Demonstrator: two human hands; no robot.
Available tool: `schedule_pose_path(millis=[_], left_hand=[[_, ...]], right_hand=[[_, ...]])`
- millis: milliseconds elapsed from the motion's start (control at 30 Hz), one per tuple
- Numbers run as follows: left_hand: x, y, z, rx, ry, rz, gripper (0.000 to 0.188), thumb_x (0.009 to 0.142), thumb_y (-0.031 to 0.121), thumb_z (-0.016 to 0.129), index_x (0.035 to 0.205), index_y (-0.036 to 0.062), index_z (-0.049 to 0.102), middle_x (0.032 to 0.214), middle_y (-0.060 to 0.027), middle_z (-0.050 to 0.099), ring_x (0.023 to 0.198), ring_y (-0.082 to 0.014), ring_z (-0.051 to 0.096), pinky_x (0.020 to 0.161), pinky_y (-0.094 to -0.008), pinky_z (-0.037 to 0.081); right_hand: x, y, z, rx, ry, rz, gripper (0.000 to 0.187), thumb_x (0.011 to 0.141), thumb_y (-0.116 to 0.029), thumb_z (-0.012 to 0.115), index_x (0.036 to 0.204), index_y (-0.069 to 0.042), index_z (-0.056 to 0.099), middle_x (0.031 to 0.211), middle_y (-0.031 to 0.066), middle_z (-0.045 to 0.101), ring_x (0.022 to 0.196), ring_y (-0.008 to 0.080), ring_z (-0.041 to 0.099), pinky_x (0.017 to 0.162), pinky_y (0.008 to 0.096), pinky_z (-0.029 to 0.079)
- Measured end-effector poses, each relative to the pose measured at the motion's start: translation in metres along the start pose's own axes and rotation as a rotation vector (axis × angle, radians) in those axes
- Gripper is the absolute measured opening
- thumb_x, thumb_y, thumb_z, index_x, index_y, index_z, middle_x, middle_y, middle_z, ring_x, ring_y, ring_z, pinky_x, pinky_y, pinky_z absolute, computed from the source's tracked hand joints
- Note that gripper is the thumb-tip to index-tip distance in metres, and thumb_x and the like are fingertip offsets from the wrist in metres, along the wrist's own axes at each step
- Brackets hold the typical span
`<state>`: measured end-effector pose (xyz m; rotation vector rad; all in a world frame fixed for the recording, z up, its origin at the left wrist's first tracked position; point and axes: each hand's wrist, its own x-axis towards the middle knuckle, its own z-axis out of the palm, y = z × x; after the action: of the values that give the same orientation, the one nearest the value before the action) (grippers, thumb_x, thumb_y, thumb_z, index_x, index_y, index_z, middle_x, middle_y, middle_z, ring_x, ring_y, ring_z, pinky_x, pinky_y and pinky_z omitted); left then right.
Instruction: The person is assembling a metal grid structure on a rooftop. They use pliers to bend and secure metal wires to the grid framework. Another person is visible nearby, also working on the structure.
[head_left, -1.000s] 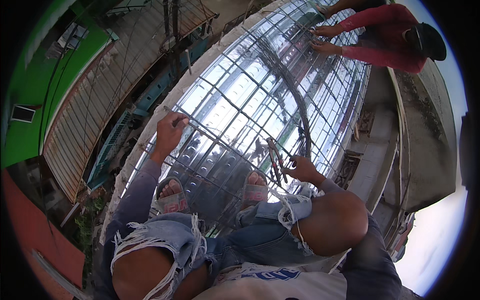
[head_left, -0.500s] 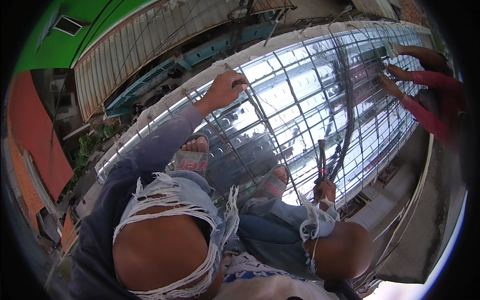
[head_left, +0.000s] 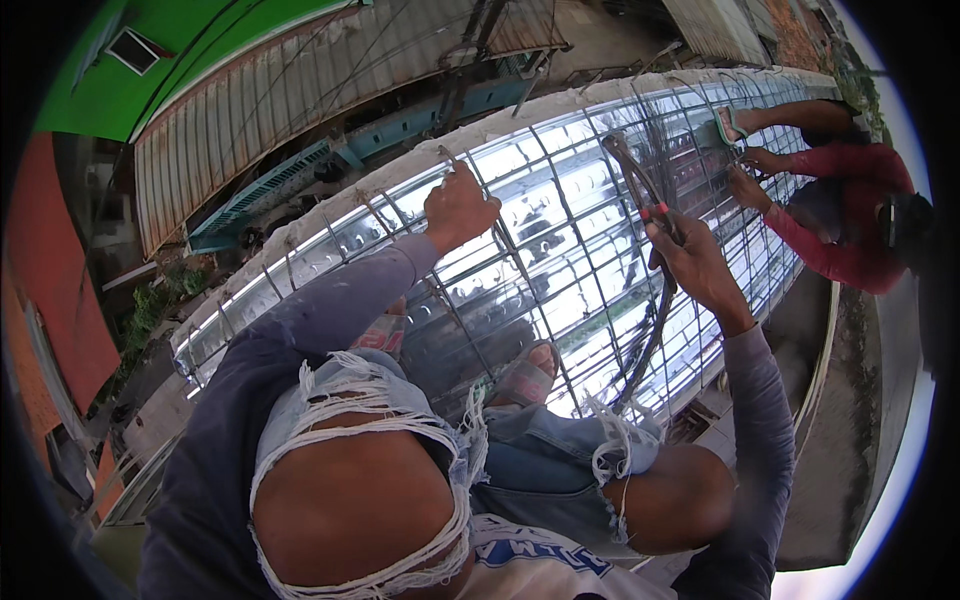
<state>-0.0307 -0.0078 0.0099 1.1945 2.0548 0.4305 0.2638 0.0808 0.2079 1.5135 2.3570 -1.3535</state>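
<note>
My left hand [head_left: 460,210] is closed at the far edge of a steel bar mesh [head_left: 570,205], beside a bar end that sticks up. Whatever its fingers grip is hidden. In my right hand [head_left: 695,262] is a pair of long-handled pincers [head_left: 640,185] with red on the grips, its jaws pointing up and away over the mesh. A bundle of dark tie wire [head_left: 655,345] lies across the bars, partly behind that hand. Under the mesh is shiny corrugated metal decking [head_left: 520,250].
My sandalled feet [head_left: 525,375] rest on the mesh. At the right, a co-worker in red sleeves [head_left: 840,160] has both hands at the bars, with a sandalled foot [head_left: 732,125] close by. A rough concrete edge [head_left: 400,165] runs along the far side, above a lower rusty roof [head_left: 260,120].
My right hand has risen from beside my right knee and moved forward with the pincers. My left hand has turned and stays near the same far bar.
</note>
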Motion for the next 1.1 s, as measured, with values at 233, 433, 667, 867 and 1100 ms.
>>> schedule_pose_path(millis=[233, 433, 667, 867, 1100], left_hand=[[-0.010, -0.030, 0.037, -0.376, 0.214, -0.050, 0.051, 0.087, 0.021, 0.074, 0.119, -0.0136, 0.052, 0.087, -0.0245, 0.073, 0.083, -0.0350, 0.075, 0.077, -0.0445, 0.059], [-0.048, -0.031, 0.034, -0.879, 0.021, -0.143, 0.029, 0.097, 0.022, 0.070, 0.102, -0.0068, 0.068, 0.070, -0.0109, 0.072, 0.057, -0.0162, 0.069, 0.056, -0.0315, 0.054], [-0.044, -0.045, 0.043, -1.218, -0.069, -0.078, 0.020, 0.101, 0.015, 0.066, 0.098, -0.0046, 0.071, 0.072, -0.0075, 0.071, 0.058, -0.0102, 0.064, 0.052, -0.0286, 0.051], [-0.046, -0.041, 0.034, -1.303, -0.113, -0.069, 0.021, 0.099, 0.015, 0.067, 0.098, -0.0061, 0.070, 0.073, -0.0072, 0.071, 0.058, -0.0100, 0.063, 0.053, -0.0279, 0.051], [-0.048, -0.031, 0.022, -1.484, -0.188, -0.203, 0.019, 0.099, 0.015, 0.066, 0.098, -0.0038, 0.067, 0.071, -0.0050, 0.065, 0.058, -0.0100, 0.058, 0.055, -0.0272, 0.046]], right_hand=[[0.068, -0.025, 0.032, -0.501, -0.252, -0.125, 0.039, 0.107, -0.026, 0.055, 0.141, -0.007, 0.057, 0.076, 0.0137, 0.068, 0.077, 0.0279, 0.073, 0.071, 0.0438, 0.057], [0.108, -0.055, 0.070, -1.041, -0.182, -0.299, 0.054, 0.095, -0.011, 0.058, 0.149, -0.016, 0.054, 0.097, 0.0256, 0.066, 0.075, 0.0430, 0.069, 0.074, 0.0527, 0.056], [0.152, -0.109, 0.103, -1.319, -0.087, -0.608, 0.032, 0.093, -0.014, 0.064, 0.124, -0.013, 0.074, 0.077, 0.0112, 0.070, 0.079, 0.0260, 0.071, 0.061, 0.0418, 0.055], [0.175, -0.136, 0.123, -1.708, -0.131, -0.749, 0.016, 0.092, -0.025, 0.068, 0.094, -0.012, 0.077, 0.079, 0.0064, 0.070, 0.087, 0.0223, 0.067, 0.069, 0.0390, 0.049], [0.180, -0.178, 0.144, -1.985, -0.356, -0.708, 0.020, 0.086, -0.027, 0.072, 0.093, -0.009, 0.078, 0.088, 0.0051, 0.074, 0.087, 0.0221, 0.069, 0.066, 0.0439, 0.052]])
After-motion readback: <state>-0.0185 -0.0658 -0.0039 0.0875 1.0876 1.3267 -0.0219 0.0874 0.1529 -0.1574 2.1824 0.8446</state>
